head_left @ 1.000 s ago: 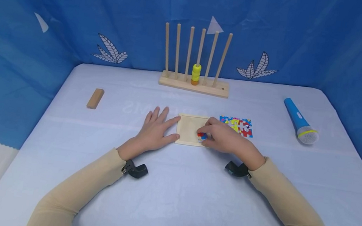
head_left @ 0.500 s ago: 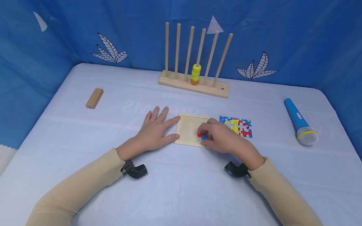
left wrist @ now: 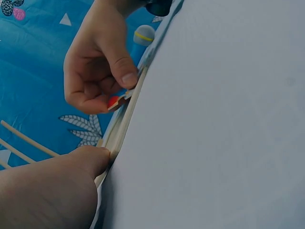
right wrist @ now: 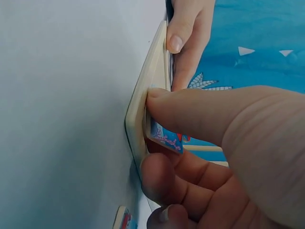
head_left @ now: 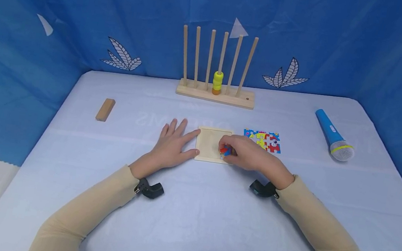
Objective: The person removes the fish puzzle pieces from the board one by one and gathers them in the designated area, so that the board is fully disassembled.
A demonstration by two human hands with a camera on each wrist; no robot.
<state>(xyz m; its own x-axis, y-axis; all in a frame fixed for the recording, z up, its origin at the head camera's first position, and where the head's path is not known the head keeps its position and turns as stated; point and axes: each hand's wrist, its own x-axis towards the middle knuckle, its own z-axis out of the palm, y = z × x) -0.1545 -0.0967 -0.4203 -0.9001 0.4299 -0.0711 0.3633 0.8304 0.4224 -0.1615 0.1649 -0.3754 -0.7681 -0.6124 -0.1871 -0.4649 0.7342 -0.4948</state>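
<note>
A shallow wooden puzzle tray [head_left: 208, 144] lies flat in the middle of the table. My left hand [head_left: 172, 145] rests beside it with fingers spread, thumb and index fingertips touching its left edge. With thumb and fingers my right hand [head_left: 244, 151] pinches a blue and red jigsaw piece [right wrist: 167, 138] at the tray's right end. In the left wrist view the piece [left wrist: 119, 101] is tilted over the tray's rim. Just behind the right hand lie several joined jigsaw pieces [head_left: 274, 143] in blue, yellow and red, partly covered by that hand.
At the back stands a wooden peg rack [head_left: 215, 95] with yellow beads on one peg. A blue toy microphone [head_left: 333, 134] lies at the right. On the left is a small wooden block [head_left: 105, 109]. Blue cloth [head_left: 155, 9] hangs behind the table.
My right hand stays at the tray's right end, its fingers shifting slightly as the pinched piece tilts. The left hand has not moved.
</note>
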